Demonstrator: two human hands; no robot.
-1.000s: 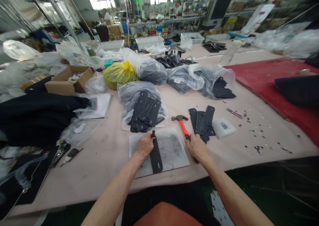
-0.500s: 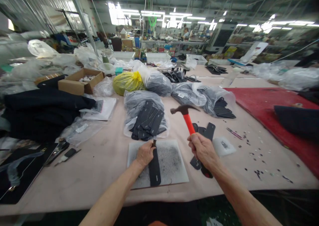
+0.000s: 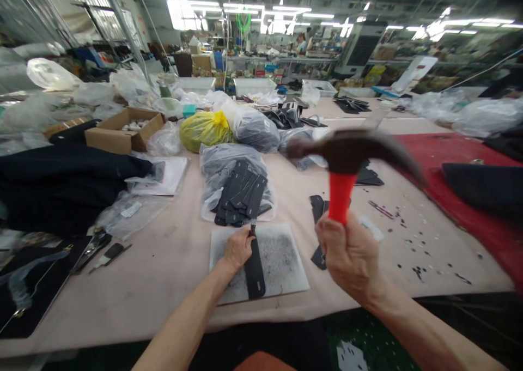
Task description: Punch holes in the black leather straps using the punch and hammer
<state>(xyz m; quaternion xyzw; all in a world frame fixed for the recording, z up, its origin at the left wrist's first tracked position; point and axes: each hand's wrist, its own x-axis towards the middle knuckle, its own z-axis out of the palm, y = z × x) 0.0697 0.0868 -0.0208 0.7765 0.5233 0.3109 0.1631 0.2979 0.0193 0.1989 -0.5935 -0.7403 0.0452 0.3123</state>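
My right hand (image 3: 351, 254) grips a claw hammer (image 3: 342, 191) by its red handle, raised high, its dark head blurred by motion. Over the white board (image 3: 286, 262), my left hand (image 3: 238, 247) is closed around a short metal punch (image 3: 253, 227), held upright at the far end of a dark strip (image 3: 255, 275). The strip lies lengthwise on the board, which is speckled with black bits. Just beyond the board, a clear plastic bag (image 3: 208, 161) spills a pile of similar dark strips (image 3: 242, 192). More dark pieces (image 3: 317, 207) lie partly hidden behind my right hand.
Small black bits (image 3: 419, 273) and tweezers-like snips (image 3: 381, 209) lie on the right, before a red sheet (image 3: 429, 147). Leftward are dark cloth (image 3: 69, 183), an open carton (image 3: 122, 131) and a cutter-like tool (image 3: 110, 255). A yellow bag (image 3: 204, 131) stands behind.
My right hand has lifted the hammer up and closer to the camera. My left hand keeps the punch at the strip's far end. The view has shifted slightly.
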